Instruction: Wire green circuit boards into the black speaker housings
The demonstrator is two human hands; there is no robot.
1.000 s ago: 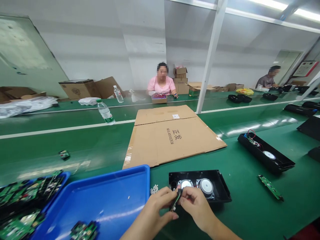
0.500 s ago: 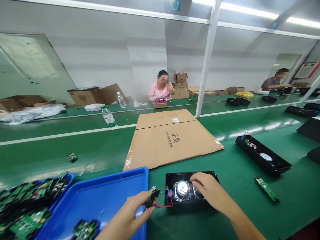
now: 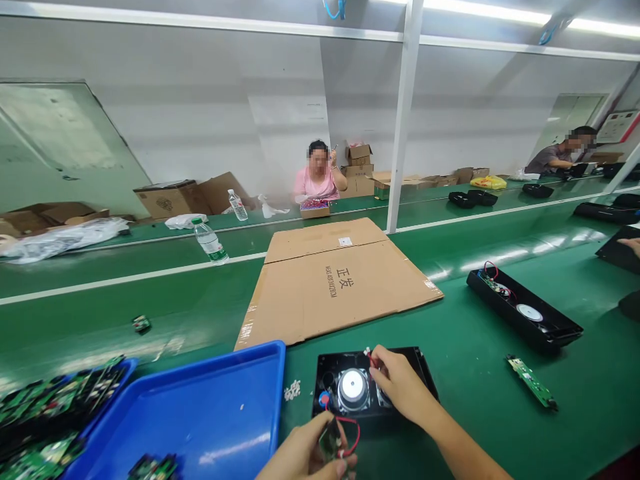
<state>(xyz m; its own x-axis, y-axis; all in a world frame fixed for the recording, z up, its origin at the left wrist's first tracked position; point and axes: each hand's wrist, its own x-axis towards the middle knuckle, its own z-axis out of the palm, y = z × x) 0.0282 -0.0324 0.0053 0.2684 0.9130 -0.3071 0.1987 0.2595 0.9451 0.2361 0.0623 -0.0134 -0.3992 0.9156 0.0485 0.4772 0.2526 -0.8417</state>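
My left hand [image 3: 305, 450] grips a small green circuit board [image 3: 329, 440] at the near edge of a black speaker housing [image 3: 325, 365]. A red wire [image 3: 358, 433] loops out from the board. Over the housing, my right hand [image 3: 403, 387] pinches a red wire with a white connector [image 3: 369, 352] at its end. Inside the housing sit a round speaker driver [image 3: 353, 385] with a pale centre and a small blue round part [image 3: 324, 399]. My right hand partly covers a second driver. Small white pieces [image 3: 292, 390] lie just left of the housing.
A blue tray [image 3: 210, 373] with boards lies at left, beside a heap of circuit boards [image 3: 50, 407]. Flattened cardboard [image 3: 320, 287] lies ahead. Another black housing [image 3: 523, 310] and a long board [image 3: 531, 381] are at right. Two people sit across; another person's hand [image 3: 631, 244] shows at right.
My left hand has moved right and nearer with the circuit board, away from the tray. My right hand has shifted slightly left and now lifts the connector. Another person's hand has appeared at far right.
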